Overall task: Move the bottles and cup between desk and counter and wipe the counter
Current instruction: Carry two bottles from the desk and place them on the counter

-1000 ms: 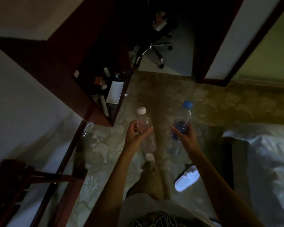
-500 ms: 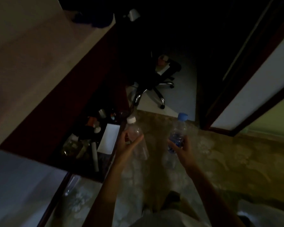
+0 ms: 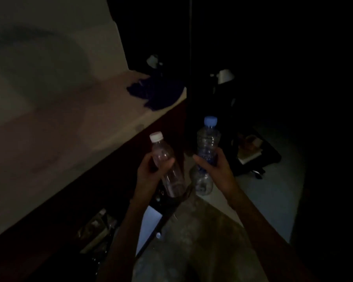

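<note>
My left hand [image 3: 151,169] grips a clear bottle with a white cap [image 3: 167,165] around its upper body, tilted slightly left. My right hand [image 3: 214,165] grips a clear bottle with a blue cap [image 3: 207,143] around its blue label, held upright. Both bottles hang in the air just right of the pale counter [image 3: 59,129], below its top edge. A dark blue cloth [image 3: 157,94] lies crumpled at the counter's far corner. The room is very dim.
Below the counter an open dark shelf [image 3: 102,231] holds small items and a white sheet [image 3: 148,226]. An office chair [image 3: 251,155] stands ahead on the pale floor. Two white objects [image 3: 224,76] show faintly in the dark behind the counter.
The view has lifted and moved forward, so the counter top and blue cloth now fill the left. Both hands have carried the bottles higher and closer to the counter's edge.
</note>
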### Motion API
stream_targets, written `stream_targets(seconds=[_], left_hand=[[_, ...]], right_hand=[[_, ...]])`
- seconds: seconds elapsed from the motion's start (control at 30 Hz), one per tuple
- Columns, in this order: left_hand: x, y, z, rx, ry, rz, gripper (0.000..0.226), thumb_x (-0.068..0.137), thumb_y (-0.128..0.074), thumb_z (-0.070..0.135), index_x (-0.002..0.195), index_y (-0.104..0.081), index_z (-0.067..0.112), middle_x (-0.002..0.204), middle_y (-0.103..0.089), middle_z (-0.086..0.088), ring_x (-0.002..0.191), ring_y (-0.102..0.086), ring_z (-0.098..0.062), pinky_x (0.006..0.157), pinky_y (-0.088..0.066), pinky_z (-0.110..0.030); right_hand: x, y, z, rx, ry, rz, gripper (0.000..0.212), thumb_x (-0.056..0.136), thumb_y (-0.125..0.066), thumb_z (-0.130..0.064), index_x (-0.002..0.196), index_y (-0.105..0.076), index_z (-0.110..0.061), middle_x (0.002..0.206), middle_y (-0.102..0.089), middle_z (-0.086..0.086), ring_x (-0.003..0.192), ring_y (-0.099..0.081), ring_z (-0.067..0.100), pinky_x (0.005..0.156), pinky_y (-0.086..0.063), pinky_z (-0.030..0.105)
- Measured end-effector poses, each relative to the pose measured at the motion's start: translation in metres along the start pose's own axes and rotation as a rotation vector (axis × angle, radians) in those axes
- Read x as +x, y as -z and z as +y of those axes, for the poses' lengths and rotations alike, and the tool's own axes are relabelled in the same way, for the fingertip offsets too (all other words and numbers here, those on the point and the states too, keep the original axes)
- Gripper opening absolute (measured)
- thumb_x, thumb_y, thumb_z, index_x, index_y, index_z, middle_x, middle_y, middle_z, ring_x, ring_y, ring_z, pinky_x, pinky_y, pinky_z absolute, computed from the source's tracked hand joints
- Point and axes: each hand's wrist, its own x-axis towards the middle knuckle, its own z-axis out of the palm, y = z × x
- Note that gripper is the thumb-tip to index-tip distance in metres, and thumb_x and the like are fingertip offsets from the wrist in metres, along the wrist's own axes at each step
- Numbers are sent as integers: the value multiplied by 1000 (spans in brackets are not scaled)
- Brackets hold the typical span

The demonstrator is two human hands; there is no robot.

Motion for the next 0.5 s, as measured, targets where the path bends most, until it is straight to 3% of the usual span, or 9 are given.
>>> stream_targets(seconds=[0.13, 0.23, 0.33, 0.4, 0.5], left_hand=[[66, -6, 79, -7, -192, 68, 31, 83, -73, 19, 112, -68, 7, 103, -74, -1, 96, -71, -9, 79, -53, -18], [126, 13, 128, 32, -314, 155, 30, 87, -70, 17, 114, -68, 4, 108, -73, -4, 99, -69, -10, 83, -55, -21], [191, 49, 158, 72, -361, 226, 28, 88, -70, 25, 112, -68, 11, 103, -73, -4, 94, -69, -11, 76, -54, -22], [233, 73, 166, 86, -347, 295, 33, 86, -73, 30, 112, -66, 13, 103, -72, -2, 91, -68, -10, 70, -52, -20], [296, 103, 173, 148, -323, 444, 38, 79, -79, 27, 104, -62, 4, 97, -69, -5, 86, -64, -15, 68, -52, -24]], right_hand=[[91, -31, -75, 3, 119, -115, 52, 78, -78, -23, 122, -52, -17, 110, -63, -3, 92, -65, 5, 74, -53, 14], [155, -71, -126, -11, 243, -211, 51, 77, -78, -28, 119, -50, -21, 114, -61, -3, 101, -63, 10, 82, -52, 22], [225, -122, -166, -48, 363, -327, 49, 71, -79, -45, 111, -51, -33, 117, -58, -5, 106, -61, 10, 90, -51, 27], [269, -157, -181, -100, 422, -361, 61, 61, -79, -61, 111, -54, -35, 123, -56, 1, 109, -61, 13, 96, -52, 34], [326, -208, -197, -117, 411, -428, 60, 69, -82, -44, 115, -52, -21, 123, -58, 5, 108, -61, 17, 97, -51, 40]])
